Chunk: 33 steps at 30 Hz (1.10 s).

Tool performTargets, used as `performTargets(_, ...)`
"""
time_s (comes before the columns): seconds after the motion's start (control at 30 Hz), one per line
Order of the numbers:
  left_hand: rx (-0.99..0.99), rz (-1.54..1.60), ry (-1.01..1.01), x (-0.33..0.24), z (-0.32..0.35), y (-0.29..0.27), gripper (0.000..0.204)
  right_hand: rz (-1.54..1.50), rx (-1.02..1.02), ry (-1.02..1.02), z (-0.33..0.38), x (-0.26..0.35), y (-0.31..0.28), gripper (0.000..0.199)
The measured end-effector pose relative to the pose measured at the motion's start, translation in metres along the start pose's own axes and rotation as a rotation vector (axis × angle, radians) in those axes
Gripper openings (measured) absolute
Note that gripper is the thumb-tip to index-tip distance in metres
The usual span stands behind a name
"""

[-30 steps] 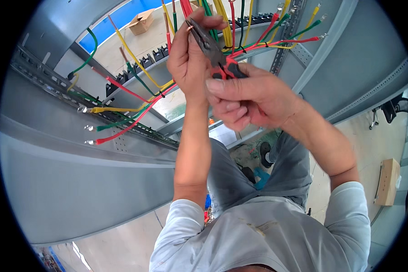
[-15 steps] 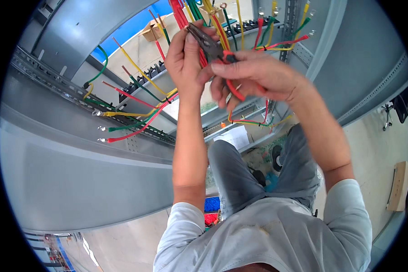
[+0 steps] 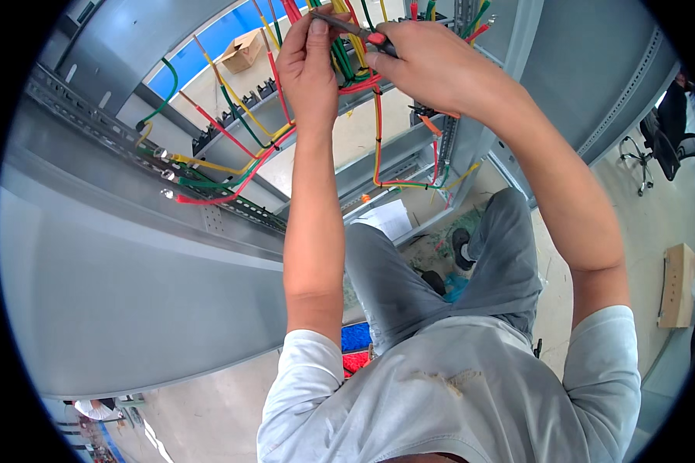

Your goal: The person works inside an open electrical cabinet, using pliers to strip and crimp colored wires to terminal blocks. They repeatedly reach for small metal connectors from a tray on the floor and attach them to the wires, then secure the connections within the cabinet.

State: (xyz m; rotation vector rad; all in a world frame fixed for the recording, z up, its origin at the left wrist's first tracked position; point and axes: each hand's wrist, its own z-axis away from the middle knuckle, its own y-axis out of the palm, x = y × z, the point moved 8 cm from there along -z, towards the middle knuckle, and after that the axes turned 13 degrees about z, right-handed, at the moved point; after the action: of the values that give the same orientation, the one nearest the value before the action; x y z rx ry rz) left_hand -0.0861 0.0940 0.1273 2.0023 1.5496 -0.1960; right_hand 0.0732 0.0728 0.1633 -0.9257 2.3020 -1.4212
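Note:
Near the top edge, my right hand point(image 3: 432, 65) is closed around pliers point(image 3: 349, 27) with dark jaws and red-and-black handles. The jaws reach left to the fingertips of my left hand point(image 3: 310, 73). Thumb and fingers of that hand pinch together at the plier tip; what lies between them is too small and covered to name. Behind and beside the hands runs a bundle of green wires point(image 3: 340, 58) among red and yellow ones. To the left, a red wire point(image 3: 222, 131) with a bare copper end fans out with several others.
Grey metal cabinet panels point(image 3: 131, 285) and slotted rails point(image 3: 100, 123) enclose the work area. Crimped lugs point(image 3: 167, 194) end the wires at left. Beyond lies a cardboard box point(image 3: 242, 51). Paper point(image 3: 386, 219) rests below the hands. A chair point(image 3: 649, 147) and wooden block point(image 3: 677, 285) are at right.
Both hands and the pliers have moved up toward the top edge. The pliers lie flatter, and their lower handles are now hidden by my right hand. The whole view has shifted slightly.

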Motion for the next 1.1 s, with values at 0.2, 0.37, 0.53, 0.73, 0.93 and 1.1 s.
performTargets(0.2, -0.002, -0.029, 0.040, 0.002, 0.001, -0.002, 0.033, 0.100, -0.034, 0.072, -0.004, 0.007, -0.004, 0.039)
performTargets(0.37, 0.025, -0.023, 0.066, -0.002, 0.003, 0.000, 0.033, 0.040, -0.042, 0.098, 0.002, 0.015, -0.007, 0.037)
performTargets(0.53, -0.120, 0.058, -0.073, 0.012, 0.007, -0.008, 0.031, -0.254, 0.025, 0.040, -0.005, 0.007, 0.011, 0.039)
performTargets(0.73, -0.117, 0.113, -0.061, 0.016, 0.010, -0.015, 0.033, -0.865, 0.392, 0.254, 0.004, 0.014, 0.040, 0.037)
performTargets(0.93, -0.123, 0.088, -0.033, 0.012, 0.008, -0.010, 0.033, -1.299, 0.576, 0.191, 0.004, 0.022, 0.056, 0.036)
performTargets(1.1, -0.075, 0.068, 0.027, 0.008, -0.007, -0.006, 0.029, -0.755, 0.318, 0.090, -0.008, 0.000, 0.039, 0.036)
